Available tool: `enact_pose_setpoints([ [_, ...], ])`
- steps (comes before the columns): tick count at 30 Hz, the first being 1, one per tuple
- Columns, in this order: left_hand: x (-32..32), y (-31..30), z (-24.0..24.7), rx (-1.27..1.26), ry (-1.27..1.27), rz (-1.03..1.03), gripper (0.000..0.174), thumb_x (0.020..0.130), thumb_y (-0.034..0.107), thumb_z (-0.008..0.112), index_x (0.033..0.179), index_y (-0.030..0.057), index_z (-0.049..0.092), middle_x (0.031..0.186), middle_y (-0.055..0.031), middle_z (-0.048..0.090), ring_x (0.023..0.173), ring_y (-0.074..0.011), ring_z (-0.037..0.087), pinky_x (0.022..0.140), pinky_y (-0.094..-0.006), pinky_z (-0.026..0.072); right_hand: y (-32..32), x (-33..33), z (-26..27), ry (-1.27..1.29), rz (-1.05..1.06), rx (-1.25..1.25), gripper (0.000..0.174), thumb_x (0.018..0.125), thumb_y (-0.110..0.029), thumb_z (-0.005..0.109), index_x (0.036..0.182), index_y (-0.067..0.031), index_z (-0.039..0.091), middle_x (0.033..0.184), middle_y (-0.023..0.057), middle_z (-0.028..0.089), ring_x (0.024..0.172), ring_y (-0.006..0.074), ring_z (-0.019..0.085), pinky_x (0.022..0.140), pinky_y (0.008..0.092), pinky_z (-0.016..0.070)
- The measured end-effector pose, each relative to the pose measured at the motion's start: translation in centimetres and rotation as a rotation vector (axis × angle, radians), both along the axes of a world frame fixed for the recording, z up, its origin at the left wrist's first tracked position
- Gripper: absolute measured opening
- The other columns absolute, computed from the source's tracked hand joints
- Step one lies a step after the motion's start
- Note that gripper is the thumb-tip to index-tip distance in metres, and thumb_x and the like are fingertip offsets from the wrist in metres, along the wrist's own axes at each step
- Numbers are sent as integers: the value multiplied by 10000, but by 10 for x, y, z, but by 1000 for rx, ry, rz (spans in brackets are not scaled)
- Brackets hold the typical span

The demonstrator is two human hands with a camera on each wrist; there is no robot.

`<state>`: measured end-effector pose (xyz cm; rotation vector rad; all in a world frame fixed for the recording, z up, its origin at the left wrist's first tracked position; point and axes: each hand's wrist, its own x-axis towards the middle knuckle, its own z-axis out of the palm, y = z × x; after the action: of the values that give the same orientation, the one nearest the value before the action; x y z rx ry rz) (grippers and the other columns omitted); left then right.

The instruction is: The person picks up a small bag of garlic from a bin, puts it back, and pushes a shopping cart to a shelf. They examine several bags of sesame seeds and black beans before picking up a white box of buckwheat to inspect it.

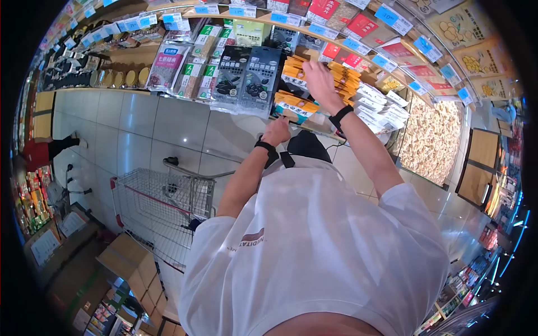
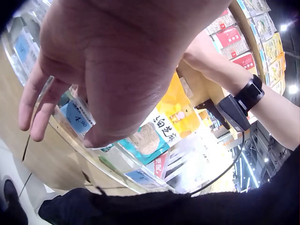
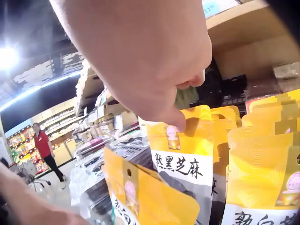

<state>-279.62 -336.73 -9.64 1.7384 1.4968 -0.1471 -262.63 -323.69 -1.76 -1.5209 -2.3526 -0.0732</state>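
Observation:
My right hand [image 1: 320,83] pinches the top of a yellow bag with a black-and-grey lower part [image 3: 185,161]; the thumb lies on its front and the other fingertips are hidden. In the head view my left hand [image 1: 276,131] is low at the shelf's front edge, beside a yellow and teal bag [image 1: 296,106]. The left wrist view shows this left hand [image 2: 117,70] with fingers extended over the price labels [image 2: 75,118], holding nothing visible. Another yellow bag [image 3: 150,201] leans in front of the pinched one, and more yellow bags [image 3: 265,168] stand to the right.
Dark packs [image 1: 259,78] lie left of the yellow bags, white packs [image 1: 381,106] to the right. An upper shelf edge with labels [image 1: 322,31] curves above. A wire shopping cart [image 1: 162,204] stands on the tiled floor. A person in red [image 3: 43,147] stands farther off.

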Motion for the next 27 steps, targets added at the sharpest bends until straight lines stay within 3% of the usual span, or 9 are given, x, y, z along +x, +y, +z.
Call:
enact_pose_setpoints([
  [2,1,-2,-1,40,-6,16,369,861,108,572,1217,42,645,1287,-183,640,1178,-386,633,988,-456,521,-7,1,-1,6,76,-113,122,855,-130,660,887,-23,613,866,145,689,862,353,709,745,457,577],
  [4,2,0,-5,68,-13,-3,377,862,112,575,1228,50,639,1305,-181,631,1164,-383,641,983,-452,525,-13,-5,6,83,243,-514,137,859,-148,702,925,-38,654,820,113,686,785,341,710,706,440,557],
  [9,-1,1,8,21,-15,-19,436,848,140,593,1273,44,604,1338,-189,608,1198,-383,617,1009,-458,510,-15,1,3,253,177,-566,222,830,-192,735,999,-48,722,869,136,734,828,330,721,709,444,548],
  [14,-2,2,9,-26,-28,-11,484,834,161,602,1299,30,587,1376,-198,587,1248,-388,582,1049,-462,485,-2,3,-6,-53,199,-765,189,893,-237,680,957,-90,778,917,145,749,838,342,716,756,429,561],
  [18,-3,3,-1,-23,-21,-7,484,838,160,594,1306,37,590,1414,-197,566,1265,-391,571,1066,-462,472,-3,-3,4,-71,94,-746,192,910,-233,646,933,-98,781,915,139,749,840,360,713,759,449,561],
  [21,-4,2,1,-37,-31,2,490,839,159,593,1314,38,587,1423,-194,562,1268,-391,568,1069,-462,468,-2,-2,-3,10,-29,-540,239,916,-258,656,879,-50,768,851,188,736,866,358,719,783,457,568],
  [23,-4,1,0,-34,-40,11,496,840,159,593,1321,39,584,1421,-193,564,1267,-391,569,1070,-461,468,-3,-4,-3,-97,-158,-511,208,899,-231,674,943,-42,748,887,205,726,881,365,714,773,465,573],
  [27,-2,2,-3,-56,-27,18,531,848,162,592,1365,47,564,1429,-187,561,1275,-388,563,1074,-451,464,-11,-4,-17,-125,-137,-343,231,903,-244,674,1063,-78,690,1023,165,714,930,370,705,792,470,563],
])
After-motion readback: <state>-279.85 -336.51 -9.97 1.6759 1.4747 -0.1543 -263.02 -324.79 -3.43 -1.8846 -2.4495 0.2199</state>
